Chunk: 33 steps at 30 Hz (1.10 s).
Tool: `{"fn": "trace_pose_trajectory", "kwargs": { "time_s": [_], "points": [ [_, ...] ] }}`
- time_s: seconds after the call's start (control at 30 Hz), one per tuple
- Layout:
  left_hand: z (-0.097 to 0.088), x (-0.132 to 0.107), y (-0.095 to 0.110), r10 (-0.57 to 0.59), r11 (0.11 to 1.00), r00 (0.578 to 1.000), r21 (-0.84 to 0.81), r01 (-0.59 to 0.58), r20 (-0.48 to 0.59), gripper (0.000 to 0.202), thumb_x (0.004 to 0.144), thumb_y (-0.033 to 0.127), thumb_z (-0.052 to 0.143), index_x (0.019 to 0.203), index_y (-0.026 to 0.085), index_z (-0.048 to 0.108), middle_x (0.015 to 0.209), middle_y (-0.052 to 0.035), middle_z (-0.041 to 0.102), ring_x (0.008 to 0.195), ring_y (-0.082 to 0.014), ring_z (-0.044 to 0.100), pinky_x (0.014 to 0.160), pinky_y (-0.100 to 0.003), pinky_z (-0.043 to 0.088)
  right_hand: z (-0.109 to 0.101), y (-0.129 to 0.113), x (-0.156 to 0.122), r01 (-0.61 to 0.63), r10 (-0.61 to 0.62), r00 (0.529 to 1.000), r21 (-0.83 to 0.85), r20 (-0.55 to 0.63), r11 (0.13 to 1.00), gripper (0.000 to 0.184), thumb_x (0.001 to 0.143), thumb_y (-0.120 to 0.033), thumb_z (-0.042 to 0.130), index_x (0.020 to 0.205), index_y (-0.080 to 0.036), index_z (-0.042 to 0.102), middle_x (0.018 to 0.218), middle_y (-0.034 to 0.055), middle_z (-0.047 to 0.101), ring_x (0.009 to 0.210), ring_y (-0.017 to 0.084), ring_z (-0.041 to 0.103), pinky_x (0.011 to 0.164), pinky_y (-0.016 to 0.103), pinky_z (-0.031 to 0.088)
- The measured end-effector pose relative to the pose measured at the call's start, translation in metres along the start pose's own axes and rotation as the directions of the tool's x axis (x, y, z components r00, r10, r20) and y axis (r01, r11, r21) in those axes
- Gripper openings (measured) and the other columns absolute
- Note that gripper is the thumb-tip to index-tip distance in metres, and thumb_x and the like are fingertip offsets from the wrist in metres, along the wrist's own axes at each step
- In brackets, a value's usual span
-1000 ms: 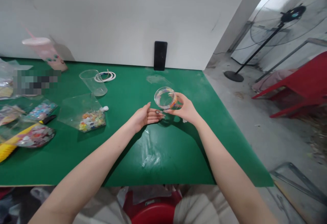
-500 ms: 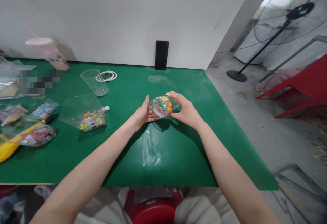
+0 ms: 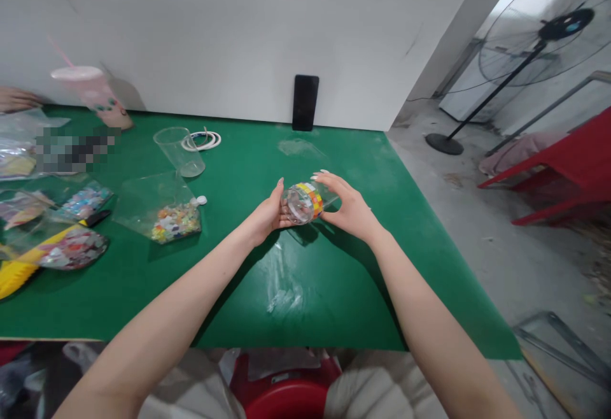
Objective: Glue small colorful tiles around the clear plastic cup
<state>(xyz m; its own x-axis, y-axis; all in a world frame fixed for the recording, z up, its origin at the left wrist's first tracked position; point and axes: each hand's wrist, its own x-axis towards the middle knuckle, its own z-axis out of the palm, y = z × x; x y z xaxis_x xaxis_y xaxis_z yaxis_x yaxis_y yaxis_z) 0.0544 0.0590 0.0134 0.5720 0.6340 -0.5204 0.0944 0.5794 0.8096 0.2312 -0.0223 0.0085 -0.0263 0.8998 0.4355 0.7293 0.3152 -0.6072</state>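
A clear cup (image 3: 305, 203), ringed with a band of yellow, orange and white mosaic tiles, lies tilted on its side between my hands, just above the green table. My left hand (image 3: 273, 213) is closed round the end nearest it, with the fingers underneath and the thumb up. My right hand (image 3: 351, 205) curves round the other end, thumb below and fingers above. To the left rests a clear bag (image 3: 176, 220) of small coloured tiles, with a small white cap (image 3: 202, 200) at its corner.
On the green table (image 3: 229, 317) stand another clear cup (image 3: 184, 155), a white coiled cord (image 3: 210, 141) and a pink tumbler (image 3: 98, 94). A black phone (image 3: 305, 102) leans on the wall. More bags (image 3: 74, 248) and a yellow tool (image 3: 21, 272) lie left, near another person's hand (image 3: 18, 99).
My hands keep hold of the cup, which has turned slightly. Another person's hand shows more at the far left. The whole view has shifted a little.
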Motion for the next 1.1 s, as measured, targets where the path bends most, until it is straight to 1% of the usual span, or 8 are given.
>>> {"fn": "trace_pose_trajectory", "kwargs": {
  "time_s": [0.13, 0.3, 0.5, 0.6, 0.7, 0.8, 0.9, 1.1],
  "points": [
    [0.0003, -0.0009, 0.0007, -0.006, 1.000, 1.000, 0.005, 0.006, -0.012, 0.064, 0.091, 0.061, 0.027, 0.093, 0.012, 0.068, 0.082, -0.0129, 0.072, 0.076, -0.0190, 0.068, 0.077, -0.028, 0.052, 0.0010, 0.0017, -0.0007, 0.000, 0.000, 1.000, -0.005, 0.007, 1.000, 0.065, 0.068, -0.010, 0.063, 0.129, -0.027, 0.049, 0.140, 0.0050, 0.048, 0.134, 0.021, 0.039, 0.113, 0.044, 0.031],
    [0.0023, -0.0038, 0.0026, -0.036, 0.999, 0.999, 0.034, 0.036, -0.009, 0.065, 0.092, 0.059, 0.024, 0.091, 0.011, 0.067, 0.083, -0.0135, 0.073, 0.075, -0.0185, 0.068, 0.075, -0.027, 0.053, 0.0009, 0.0023, -0.0013, 0.021, -0.020, 0.999, -0.028, 0.026, 0.999, 0.062, 0.069, -0.010, 0.062, 0.128, -0.025, 0.049, 0.139, 0.0055, 0.048, 0.135, 0.020, 0.038, 0.114, 0.042, 0.031],
    [0.0032, -0.0044, 0.0024, -0.049, 0.997, 0.999, 0.057, 0.050, -0.023, 0.066, 0.092, 0.060, 0.024, 0.087, 0.011, 0.068, 0.083, -0.0143, 0.073, 0.073, -0.0185, 0.069, 0.076, -0.027, 0.053, 0.0000, 0.0014, -0.0018, 0.039, -0.037, 0.998, -0.051, 0.047, 0.998, 0.062, 0.071, -0.010, 0.061, 0.129, -0.027, 0.049, 0.140, 0.0045, 0.048, 0.135, 0.020, 0.038, 0.113, 0.043, 0.032],
    [0.0028, -0.0044, 0.0028, -0.053, 0.997, 0.998, 0.056, 0.054, -0.019, 0.065, 0.092, 0.059, 0.024, 0.088, 0.012, 0.067, 0.082, -0.0130, 0.073, 0.070, -0.0173, 0.068, 0.074, -0.026, 0.053, -0.0003, 0.0011, -0.0019, 0.051, -0.049, 0.998, -0.050, 0.039, 0.997, 0.060, 0.071, -0.010, 0.061, 0.128, -0.026, 0.049, 0.139, 0.0050, 0.048, 0.135, 0.020, 0.038, 0.113, 0.042, 0.032],
    [0.0010, -0.0030, 0.0026, -0.047, 0.998, 0.999, 0.041, 0.047, 0.008, 0.064, 0.092, 0.060, 0.024, 0.092, 0.013, 0.067, 0.084, -0.0125, 0.073, 0.073, -0.0175, 0.068, 0.074, -0.026, 0.053, -0.0009, 0.0013, -0.0017, 0.051, -0.050, 0.998, -0.044, 0.026, 0.998, 0.061, 0.070, -0.010, 0.061, 0.129, -0.024, 0.049, 0.139, 0.0061, 0.048, 0.134, 0.020, 0.039, 0.113, 0.042, 0.031],
    [-0.0014, -0.0004, 0.0020, -0.057, 0.998, 0.998, 0.040, 0.056, 0.025, 0.067, 0.091, 0.062, 0.023, 0.093, 0.011, 0.066, 0.085, -0.0138, 0.073, 0.075, -0.0181, 0.068, 0.075, -0.027, 0.052, -0.0020, 0.0021, -0.0015, 0.044, -0.043, 0.999, -0.051, 0.009, 0.998, 0.063, 0.070, -0.009, 0.061, 0.130, -0.025, 0.048, 0.139, 0.0061, 0.048, 0.135, 0.021, 0.038, 0.113, 0.043, 0.032],
    [-0.0023, 0.0011, 0.0016, -0.079, 0.996, 0.996, 0.040, 0.078, 0.031, 0.069, 0.089, 0.064, 0.025, 0.089, 0.009, 0.066, 0.081, -0.0147, 0.072, 0.071, -0.0176, 0.067, 0.076, -0.028, 0.051, -0.0029, 0.0033, -0.0015, 0.042, -0.042, 0.999, -0.067, -0.002, 0.997, 0.062, 0.070, -0.009, 0.060, 0.129, -0.024, 0.048, 0.139, 0.0068, 0.048, 0.135, 0.021, 0.037, 0.113, 0.044, 0.032],
    [-0.0009, 0.0002, 0.0013, -0.084, 0.996, 0.996, 0.021, 0.083, 0.030, 0.067, 0.090, 0.062, 0.026, 0.091, 0.008, 0.065, 0.082, -0.0147, 0.072, 0.071, -0.0176, 0.067, 0.077, -0.028, 0.052, -0.0031, 0.0052, -0.0022, 0.045, -0.045, 0.999, -0.084, 0.004, 0.995, 0.063, 0.071, -0.009, 0.060, 0.130, -0.027, 0.047, 0.140, 0.0056, 0.047, 0.135, 0.022, 0.037, 0.112, 0.046, 0.034]
  ]
}}
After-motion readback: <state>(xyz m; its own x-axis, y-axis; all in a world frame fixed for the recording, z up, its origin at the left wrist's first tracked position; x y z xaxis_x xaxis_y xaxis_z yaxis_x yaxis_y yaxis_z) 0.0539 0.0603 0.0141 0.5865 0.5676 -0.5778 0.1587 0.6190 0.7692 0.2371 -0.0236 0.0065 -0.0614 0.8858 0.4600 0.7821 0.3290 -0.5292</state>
